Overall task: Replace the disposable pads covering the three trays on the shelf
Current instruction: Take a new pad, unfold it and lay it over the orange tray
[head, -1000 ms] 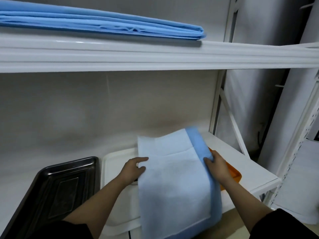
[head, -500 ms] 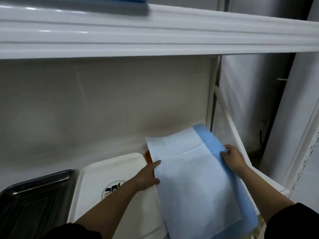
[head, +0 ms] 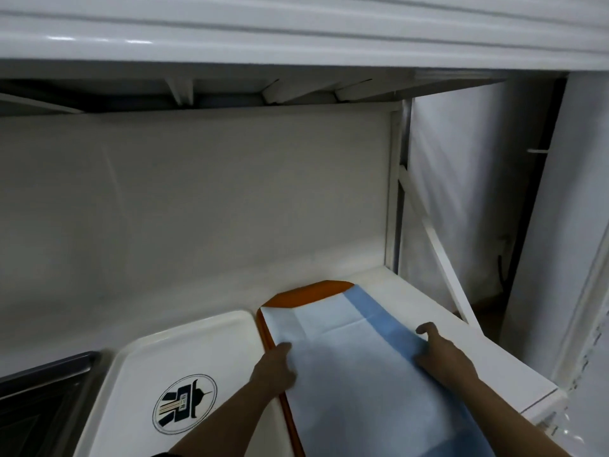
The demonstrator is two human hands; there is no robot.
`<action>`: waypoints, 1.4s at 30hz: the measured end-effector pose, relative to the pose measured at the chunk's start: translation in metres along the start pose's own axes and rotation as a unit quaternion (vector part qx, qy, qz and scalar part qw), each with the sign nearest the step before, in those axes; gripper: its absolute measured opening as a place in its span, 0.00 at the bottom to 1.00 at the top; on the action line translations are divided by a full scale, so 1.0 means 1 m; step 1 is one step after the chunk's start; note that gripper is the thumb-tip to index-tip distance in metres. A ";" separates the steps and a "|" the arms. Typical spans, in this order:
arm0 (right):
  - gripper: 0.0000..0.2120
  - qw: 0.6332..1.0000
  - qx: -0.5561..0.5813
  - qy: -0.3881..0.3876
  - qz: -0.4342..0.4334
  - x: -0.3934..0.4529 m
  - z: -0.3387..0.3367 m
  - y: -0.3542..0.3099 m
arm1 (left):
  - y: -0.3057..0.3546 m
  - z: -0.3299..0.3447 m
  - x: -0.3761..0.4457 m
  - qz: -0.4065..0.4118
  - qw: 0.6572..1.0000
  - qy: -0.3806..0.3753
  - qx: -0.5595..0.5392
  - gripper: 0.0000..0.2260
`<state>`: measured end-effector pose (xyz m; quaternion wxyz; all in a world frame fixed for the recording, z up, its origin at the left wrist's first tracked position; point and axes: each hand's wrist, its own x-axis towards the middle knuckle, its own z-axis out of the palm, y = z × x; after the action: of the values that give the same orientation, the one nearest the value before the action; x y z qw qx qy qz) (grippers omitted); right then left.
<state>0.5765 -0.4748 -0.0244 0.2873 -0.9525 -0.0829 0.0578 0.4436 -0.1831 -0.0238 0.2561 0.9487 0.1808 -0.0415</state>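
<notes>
A white and blue disposable pad (head: 356,374) lies over the orange tray (head: 309,293) at the right of the lower shelf, leaving the tray's far end and left rim showing. My left hand (head: 275,367) holds the pad's left edge, fingers curled over it. My right hand (head: 441,356) grips the blue right border of the pad. Left of the orange tray sits a bare white tray (head: 138,364) with a round black logo. A bare dark metal tray (head: 39,390) is at the far left, partly cut off.
The upper shelf's white front beam (head: 296,34) runs across the top, close overhead. The white lower shelf (head: 478,351) ends at the right by an upright post (head: 397,192) and a diagonal brace (head: 435,245). A beige wall closes the back.
The pad has come down from a raised, tilted hold to lie flat over the orange tray. Both hands went down and forward with it. The view has tipped downward.
</notes>
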 end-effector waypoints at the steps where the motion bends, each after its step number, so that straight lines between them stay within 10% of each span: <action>1: 0.16 0.999 -0.044 -0.005 -0.027 0.000 0.001 0.003 | 0.002 0.003 0.001 -0.005 1.000 0.014 0.007 0.26; 12: 0.15 0.976 -0.026 0.130 -0.171 -0.003 0.017 0.001 | -0.004 0.008 0.007 0.005 0.987 0.158 -0.022 0.23; 19: 0.21 0.986 -0.127 0.079 -0.074 0.009 0.024 -0.007 | -0.002 0.006 0.009 -0.023 0.964 0.099 0.244 0.22; 30: 0.14 0.994 -0.068 0.087 0.019 0.009 0.012 0.008 | -0.006 0.025 0.008 -0.018 0.962 -0.006 0.272 0.34; 42: 0.17 0.924 -0.304 0.205 -0.105 0.000 0.017 -0.008 | 0.010 0.031 0.006 0.014 0.959 0.035 0.281 0.34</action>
<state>0.5727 -0.4597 -0.0341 -0.0011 -0.9710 -0.1350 -0.1974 0.4532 -0.2041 -0.0468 -0.0272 0.9857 0.1573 -0.0536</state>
